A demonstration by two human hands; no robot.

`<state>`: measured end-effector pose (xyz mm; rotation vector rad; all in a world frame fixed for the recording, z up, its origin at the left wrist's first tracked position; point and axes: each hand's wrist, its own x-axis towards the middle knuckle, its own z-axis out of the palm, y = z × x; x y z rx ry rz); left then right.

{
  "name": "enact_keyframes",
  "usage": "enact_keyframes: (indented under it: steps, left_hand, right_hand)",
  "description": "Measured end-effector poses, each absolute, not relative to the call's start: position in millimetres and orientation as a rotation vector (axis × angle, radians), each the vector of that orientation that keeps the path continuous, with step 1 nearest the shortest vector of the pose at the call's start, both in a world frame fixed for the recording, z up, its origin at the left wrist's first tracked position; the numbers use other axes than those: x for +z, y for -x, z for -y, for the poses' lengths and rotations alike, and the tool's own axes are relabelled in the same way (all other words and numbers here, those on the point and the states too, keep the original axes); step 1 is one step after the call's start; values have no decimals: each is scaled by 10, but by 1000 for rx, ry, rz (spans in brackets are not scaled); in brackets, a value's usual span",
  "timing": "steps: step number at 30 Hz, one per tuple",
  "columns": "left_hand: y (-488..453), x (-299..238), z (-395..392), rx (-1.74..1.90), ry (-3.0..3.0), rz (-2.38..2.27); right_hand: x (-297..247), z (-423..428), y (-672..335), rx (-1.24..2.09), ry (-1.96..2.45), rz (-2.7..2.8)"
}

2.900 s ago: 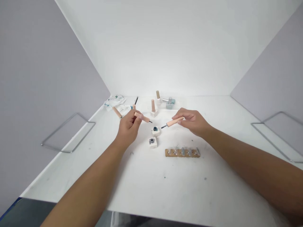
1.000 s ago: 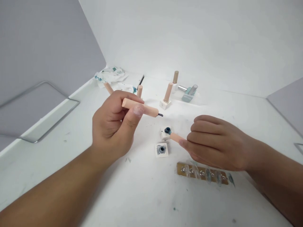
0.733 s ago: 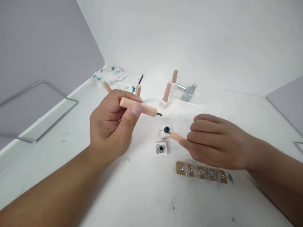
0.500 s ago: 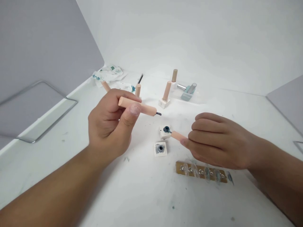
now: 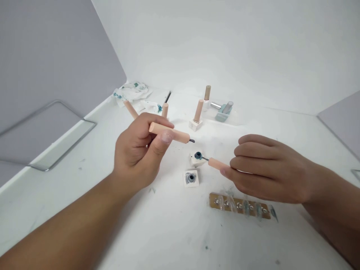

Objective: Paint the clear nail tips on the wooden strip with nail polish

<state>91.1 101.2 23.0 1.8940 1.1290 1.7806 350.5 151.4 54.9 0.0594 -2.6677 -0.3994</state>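
Note:
Between the thumb and fingers of my left hand (image 5: pixel 143 150) is a peach-handled nail polish brush (image 5: pixel 180 135), its dark tip pointing right. My right hand (image 5: pixel 270 168) pinches a second nail polish brush (image 5: pixel 217 164), whose bristle end is at the mouth of an uncapped bottle (image 5: pixel 194 160) with dark teal polish round its neck. Just nearer to me stands another open square white bottle (image 5: pixel 191 178), with grey-blue smears on top. Below my right hand lies a gold strip (image 5: pixel 239 206) bearing several clear and teal-tinted nail tips.
Capped polish bottles (image 5: pixel 199 112) and a bottle with a brown cap (image 5: pixel 207 93) stand farther back. Beside them is a teal container (image 5: pixel 223 112). Stained tissue (image 5: pixel 133 92) lies at the back left, and a bent metal frame (image 5: pixel 67 144) stands along the left edge.
The right brush has drawn back to the right, showing more of its dark stem at the bottle mouth. My left hand and its brush have shifted slightly right and down in view.

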Motion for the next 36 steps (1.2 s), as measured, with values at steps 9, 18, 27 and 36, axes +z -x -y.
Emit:
enact_keyframes:
  steps: [9, 18, 27, 36]
  left_hand:
    - [-878, 234, -1007, 1471, -2088, -1067]
    - [-913, 252, -1022, 1346, -2100, -1196]
    - [-954, 225, -1042, 1244, -2089, -1283]
    - [-982, 213, -1057, 1244, -2100, -1287]
  right_hand:
    - [450, -1611, -3566, -557, -194, 2468]
    - [394, -1674, -3630, -419, -173, 2255]
    - [94, -1871, -3647, 1162, 422, 1767]
    - [90, -1938, -3632, 1411, 386, 1662]
